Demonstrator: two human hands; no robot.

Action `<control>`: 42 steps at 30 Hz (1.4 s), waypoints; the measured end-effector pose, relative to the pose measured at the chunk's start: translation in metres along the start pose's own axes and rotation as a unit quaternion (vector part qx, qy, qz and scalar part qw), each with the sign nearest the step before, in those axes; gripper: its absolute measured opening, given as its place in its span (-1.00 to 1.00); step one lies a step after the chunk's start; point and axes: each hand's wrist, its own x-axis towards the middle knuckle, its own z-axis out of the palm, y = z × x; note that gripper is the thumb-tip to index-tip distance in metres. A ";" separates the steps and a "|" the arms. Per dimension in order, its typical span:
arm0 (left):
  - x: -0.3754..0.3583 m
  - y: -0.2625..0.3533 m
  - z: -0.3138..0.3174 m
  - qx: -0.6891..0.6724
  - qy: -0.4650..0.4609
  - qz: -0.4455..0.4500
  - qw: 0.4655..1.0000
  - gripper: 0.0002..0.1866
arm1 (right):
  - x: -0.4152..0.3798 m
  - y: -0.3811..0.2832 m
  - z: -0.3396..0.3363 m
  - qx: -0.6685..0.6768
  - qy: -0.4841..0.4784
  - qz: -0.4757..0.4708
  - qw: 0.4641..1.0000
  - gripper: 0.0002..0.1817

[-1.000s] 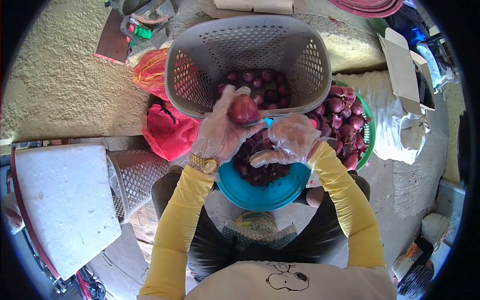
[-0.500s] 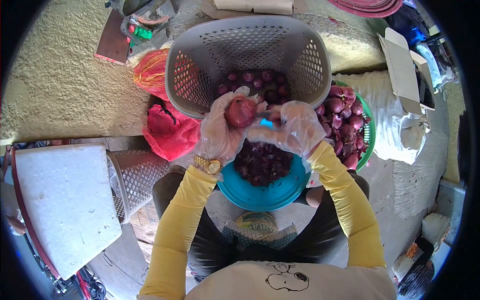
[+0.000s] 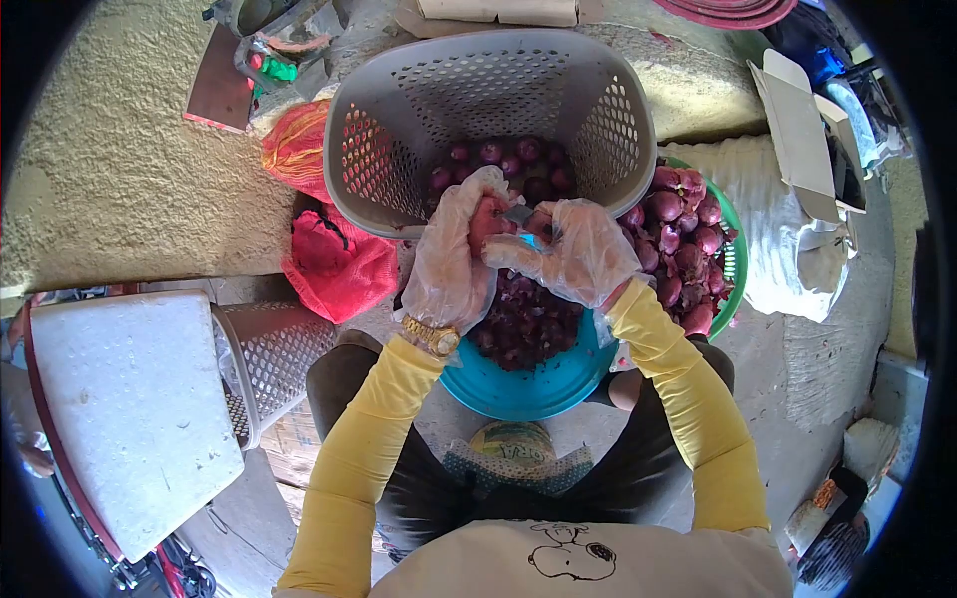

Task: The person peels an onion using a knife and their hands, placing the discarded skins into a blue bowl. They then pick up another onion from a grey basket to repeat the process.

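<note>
By the near rim of the basket (image 3: pixel 488 60), in the head view, your left hand (image 3: pixel 454 249) is wrapped round an onion (image 3: pixel 486 217), and your right hand (image 3: pixel 583 249) has a small knife (image 3: pixel 517 213) pinched close, right at the onion's side, touching or not, I can't tell! Basin (image 3: pixel 523 397) below, more onions (image 3: pixel 688 239) off to your right; careful, that loose plastic glove (image 3: pixel 444 284) could let the onion roll, and the knife, pushed too hard, might skid into your left hand
</note>
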 end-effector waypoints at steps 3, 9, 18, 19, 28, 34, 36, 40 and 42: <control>0.001 0.004 0.002 -0.124 0.015 -0.051 0.991 -0.71 | 0.000 0.000 0.000 0.006 0.005 -0.007 1.000 -0.11; 0.002 0.002 0.000 -0.135 0.019 -0.064 0.989 -0.71 | 0.000 0.001 0.004 0.009 0.013 -0.014 1.000 -0.12; 0.005 0.007 0.003 -0.230 0.056 -0.103 0.966 -0.70 | -0.001 0.007 0.011 0.049 0.049 -0.012 0.998 -0.22; 0.005 0.007 0.004 -0.230 0.056 -0.103 0.966 -0.70 | -0.001 0.006 0.011 0.049 0.049 -0.011 0.998 -0.22; 0.005 0.005 0.007 -0.213 0.066 -0.086 0.971 -0.71 | 0.001 0.003 0.011 0.050 0.002 -0.017 0.999 -0.20; 0.008 0.003 0.003 -0.281 0.050 -0.125 0.950 -0.70 | -0.003 0.004 0.010 0.093 0.035 -0.042 0.994 -0.29; 0.006 0.003 0.005 -0.263 0.036 -0.105 0.958 -0.70 | -0.003 0.000 0.005 0.128 0.008 -0.029 0.991 -0.31; 0.005 0.008 0.009 -0.296 0.030 -0.131 0.946 -0.70 | -0.003 0.000 0.000 0.141 -0.018 -0.005 0.990 -0.32; 0.004 0.009 0.007 -0.307 0.037 -0.157 0.938 -0.62 | -0.003 0.003 0.002 0.178 0.030 -0.041 0.983 -0.33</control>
